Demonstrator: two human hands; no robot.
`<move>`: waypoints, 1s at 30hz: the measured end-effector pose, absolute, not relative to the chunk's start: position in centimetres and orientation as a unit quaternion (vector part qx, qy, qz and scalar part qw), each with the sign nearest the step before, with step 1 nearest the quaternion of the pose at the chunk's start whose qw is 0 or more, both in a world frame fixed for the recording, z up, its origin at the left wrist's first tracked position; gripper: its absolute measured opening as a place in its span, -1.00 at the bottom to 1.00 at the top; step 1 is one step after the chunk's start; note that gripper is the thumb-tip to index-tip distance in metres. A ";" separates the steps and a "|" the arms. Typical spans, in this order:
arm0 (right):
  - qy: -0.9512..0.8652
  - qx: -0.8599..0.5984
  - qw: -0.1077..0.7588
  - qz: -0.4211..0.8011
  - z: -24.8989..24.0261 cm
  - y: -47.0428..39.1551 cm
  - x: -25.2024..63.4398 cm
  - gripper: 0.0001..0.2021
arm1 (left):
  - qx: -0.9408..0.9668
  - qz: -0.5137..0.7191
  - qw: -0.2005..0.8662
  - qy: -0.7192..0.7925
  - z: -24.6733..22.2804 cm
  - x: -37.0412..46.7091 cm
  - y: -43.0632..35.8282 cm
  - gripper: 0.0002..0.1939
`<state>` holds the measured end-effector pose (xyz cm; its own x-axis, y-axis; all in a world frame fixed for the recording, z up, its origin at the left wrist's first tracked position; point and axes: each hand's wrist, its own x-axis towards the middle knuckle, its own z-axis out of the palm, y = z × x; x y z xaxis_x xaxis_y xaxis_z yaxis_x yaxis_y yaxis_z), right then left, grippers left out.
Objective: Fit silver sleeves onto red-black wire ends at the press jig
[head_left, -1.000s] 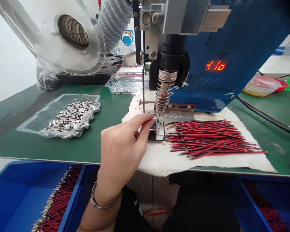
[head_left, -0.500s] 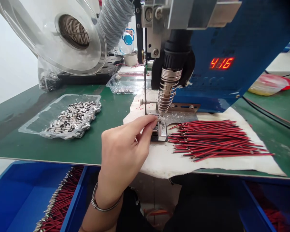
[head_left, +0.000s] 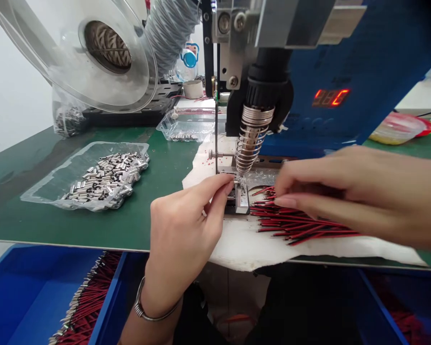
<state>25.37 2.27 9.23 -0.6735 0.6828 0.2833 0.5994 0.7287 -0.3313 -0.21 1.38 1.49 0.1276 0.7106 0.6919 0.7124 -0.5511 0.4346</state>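
Note:
My left hand (head_left: 190, 225) is closed in a pinch at a small metal fixture (head_left: 242, 200), with a small silver metal part (head_left: 232, 181) at its fingertips, mostly hidden. Just above the fixture points the soldering iron's tip, below a coiled spring (head_left: 251, 141). From the right my right hand (head_left: 330, 191), blurred by motion, reaches over the pile of red-and-black wires (head_left: 280, 223). Its thumb and index finger come close together at the wires' left ends, around a red-and-black wire (head_left: 269, 191); the other fingers are curled and partly hidden.
A clear tray of small silver metal parts (head_left: 107, 177) stands left on the green table (head_left: 165, 177). Behind are another clear tray (head_left: 183, 127) and a fume hood (head_left: 143, 72). The blue soldering machine (head_left: 309, 129) rises at right. A blue bin (head_left: 32, 282) below holds wired parts.
My right hand has come in from the right over the wire pile. My left hand stays at the fixture. The red display digits look different, and the view has shifted slightly.

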 end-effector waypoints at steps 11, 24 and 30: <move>-0.844 -0.354 0.269 0.301 6.7 5.6 23.7 -0.78 | -0.757 -0.456 -0.004 -0.468 1.4 -0.4 1.3 -0.82; -0.825 -0.401 0.310 0.248 5.4 4.7 22.5 -0.74 | -0.761 -0.469 0.047 -0.445 1.0 -0.3 1.6 -0.82; -0.826 -0.411 0.306 0.235 5.3 4.3 21.9 -0.75 | -0.764 -0.469 0.052 -0.439 1.0 -0.3 1.6 -0.83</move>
<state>21.92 4.35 5.33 -0.4756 0.8228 0.3113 0.5351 0.5514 -0.6400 -0.30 1.64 1.05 0.1733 0.6223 0.7634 0.7206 -0.6085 0.3324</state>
